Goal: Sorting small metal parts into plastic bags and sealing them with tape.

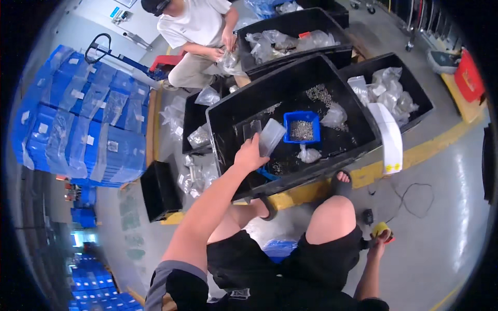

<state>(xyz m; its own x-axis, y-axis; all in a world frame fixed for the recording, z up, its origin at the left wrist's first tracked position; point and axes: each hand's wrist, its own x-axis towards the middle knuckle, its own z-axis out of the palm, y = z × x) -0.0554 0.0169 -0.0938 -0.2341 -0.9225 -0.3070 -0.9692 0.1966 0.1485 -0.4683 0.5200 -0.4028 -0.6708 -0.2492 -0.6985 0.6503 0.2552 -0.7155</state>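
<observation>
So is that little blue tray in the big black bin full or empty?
Partly full: the small blue tray in the black bin holds a layer of small grey metal parts, its blue walls showing above them.

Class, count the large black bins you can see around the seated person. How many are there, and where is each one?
4. One bin lies under the left hand; one beside the co-worker; one at right; a narrower one at left. Others may be hidden.
</observation>
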